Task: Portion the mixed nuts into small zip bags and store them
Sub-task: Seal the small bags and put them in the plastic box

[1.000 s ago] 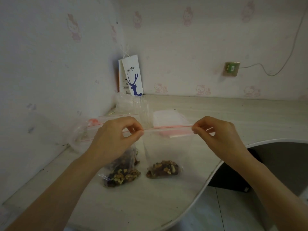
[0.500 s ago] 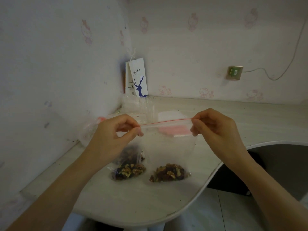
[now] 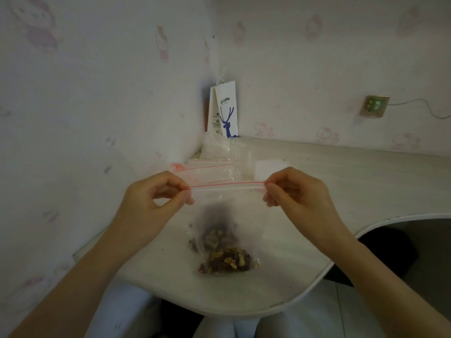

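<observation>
Nuts [image 3: 225, 261] lie heaped in the bottom of the small clear zip bag [image 3: 227, 208] that I hold stretched between both hands above the counter [image 3: 353, 181]. My left hand [image 3: 156, 203] pinches the bag's top left corner between thumb and forefinger, with the other fingers curled in. My right hand [image 3: 300, 198] pinches the top right corner the same way. The red seal strip [image 3: 227, 184] runs taut and nearly level from one pinch to the other. The bag hangs down from it. I cannot tell whether its bottom touches the counter.

Just behind the held bag, seen blurred through the plastic, a second bag of nuts [image 3: 212, 237] lies on the counter. Farther back, near the corner of the walls, a loose pile of empty zip bags [image 3: 212, 165] with red strips lies flat. A white paper bag [image 3: 228, 108] with a blue deer printed on it stands upright in that corner against the wall. A wall socket [image 3: 374, 106] with a cord plugged in sits on the wall to the right, well apart from everything on the counter.
</observation>
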